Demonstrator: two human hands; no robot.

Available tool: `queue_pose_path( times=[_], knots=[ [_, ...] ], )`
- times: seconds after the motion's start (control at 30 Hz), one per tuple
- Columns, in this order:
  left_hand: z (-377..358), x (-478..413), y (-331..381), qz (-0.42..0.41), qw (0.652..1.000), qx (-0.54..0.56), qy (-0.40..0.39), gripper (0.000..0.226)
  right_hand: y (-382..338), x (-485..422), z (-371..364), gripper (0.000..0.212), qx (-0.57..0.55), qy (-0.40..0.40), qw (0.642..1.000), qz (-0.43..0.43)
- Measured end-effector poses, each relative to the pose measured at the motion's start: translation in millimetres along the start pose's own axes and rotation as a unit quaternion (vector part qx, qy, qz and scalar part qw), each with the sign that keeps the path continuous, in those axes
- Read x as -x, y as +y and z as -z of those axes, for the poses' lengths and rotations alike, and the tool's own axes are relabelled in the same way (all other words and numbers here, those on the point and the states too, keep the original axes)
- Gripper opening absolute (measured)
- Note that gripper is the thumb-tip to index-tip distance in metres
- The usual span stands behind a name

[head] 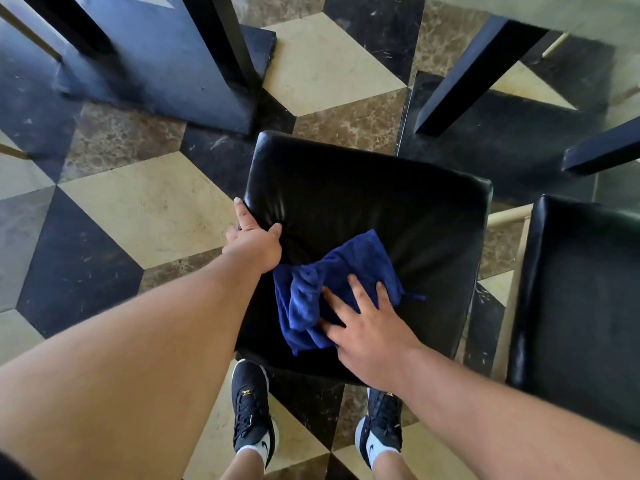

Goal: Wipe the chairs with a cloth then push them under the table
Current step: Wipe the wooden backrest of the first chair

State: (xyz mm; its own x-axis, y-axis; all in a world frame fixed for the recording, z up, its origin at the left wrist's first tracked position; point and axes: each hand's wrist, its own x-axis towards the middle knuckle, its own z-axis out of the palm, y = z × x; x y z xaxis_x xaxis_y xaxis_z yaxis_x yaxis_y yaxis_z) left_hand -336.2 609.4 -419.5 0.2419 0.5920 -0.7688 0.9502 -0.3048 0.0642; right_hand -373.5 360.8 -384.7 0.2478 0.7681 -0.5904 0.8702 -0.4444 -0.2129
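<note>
My left hand (254, 242) gripped the chair (381, 202) edge to steady it while my flat right hand (370, 334) pressed the cloth (332, 271).

The chair (374, 195) fills the middle of the frame. The upper and right parts of its seat lie bare. The lower left is taken by the cloth (322, 289), the left hand (254, 242) gripping the seat's edge and the right hand (369, 327) flat on the cloth. Left of the chair the floor (145, 209) is open. At the right a second chair (581, 292) stands just beside, a narrow gap between. Ahead, a pedestal base (156, 81) at upper left and table legs (478, 71) under the tabletop (554, 12) at upper right flank a strip of floor.
</note>
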Motion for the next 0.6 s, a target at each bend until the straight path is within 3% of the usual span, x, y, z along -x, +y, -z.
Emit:
queue_pose_path(
  times=[0.1, 0.2, 0.3, 0.37, 0.43, 0.53, 0.6],
  knots=[
    [18, 7, 3, -0.010, 0.998, -0.064, -0.025, 0.095, -3, -10, 16, 0.058, 0.021, 0.024, 0.999, -0.018],
    [51, 28, -7, -0.062, 0.977, -0.186, -0.086, 0.096, -9, -34, 36, 0.074, -0.020, 0.062, 0.990, -0.127],
    [83, 62, -24, -0.121, 0.913, -0.350, -0.172, 0.070, -28, -65, 58, 0.066, -0.126, 0.066, 0.967, -0.212],
    [103, 83, -33, -0.113, 0.874, -0.413, -0.229, 0.070, -47, -80, 67, 0.050, -0.214, 0.071, 0.939, -0.260],
    [123, 88, -43, -0.073, 0.883, -0.355, -0.298, 0.079, -67, -88, 71, 0.043, -0.335, 0.053, 0.896, -0.286],
    [154, 89, -70, -0.025, 0.897, -0.261, -0.357, 0.081, -101, -90, 84, 0.038, -0.543, 0.040, 0.795, -0.267],
    [165, 94, -92, 0.005, 0.889, -0.267, -0.372, 0.080, -124, -88, 91, 0.034, -0.587, -0.007, 0.774, -0.238]
  ],
)
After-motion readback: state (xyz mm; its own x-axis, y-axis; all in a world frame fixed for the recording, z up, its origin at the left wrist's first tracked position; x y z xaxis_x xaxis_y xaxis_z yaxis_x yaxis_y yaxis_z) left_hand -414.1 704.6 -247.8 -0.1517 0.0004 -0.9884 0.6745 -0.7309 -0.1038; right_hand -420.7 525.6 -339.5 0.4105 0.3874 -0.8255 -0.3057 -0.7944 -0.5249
